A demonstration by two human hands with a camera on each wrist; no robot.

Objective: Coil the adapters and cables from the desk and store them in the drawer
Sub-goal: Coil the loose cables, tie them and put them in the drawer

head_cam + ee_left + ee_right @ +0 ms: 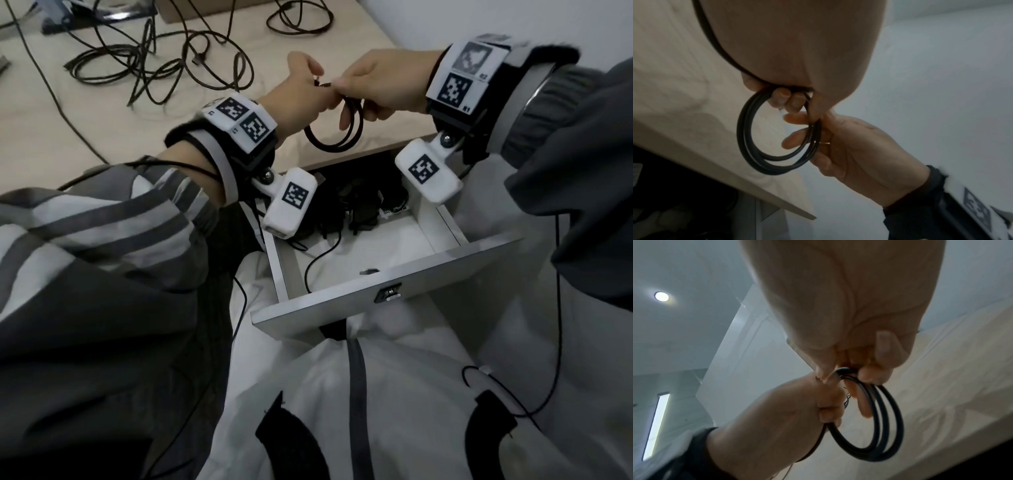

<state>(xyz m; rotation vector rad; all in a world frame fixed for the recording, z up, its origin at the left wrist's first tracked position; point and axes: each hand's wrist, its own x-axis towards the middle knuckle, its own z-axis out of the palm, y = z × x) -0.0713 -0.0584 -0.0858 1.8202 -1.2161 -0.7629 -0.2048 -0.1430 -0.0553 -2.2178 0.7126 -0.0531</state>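
Item: black cable coil, held above desk edge over open drawer, pinched by left hand and right hand; coiling apparently finishing; next, lower it into drawer, loops kept gathered.

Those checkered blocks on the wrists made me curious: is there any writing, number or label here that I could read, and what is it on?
"R1": on the right wrist block, beside its lower pattern.
"R2": same block, upper corner; blurred, less sure.
"L1": on the left wrist block; tiny, less sure.
White label at the back of the drawer: too small to read.
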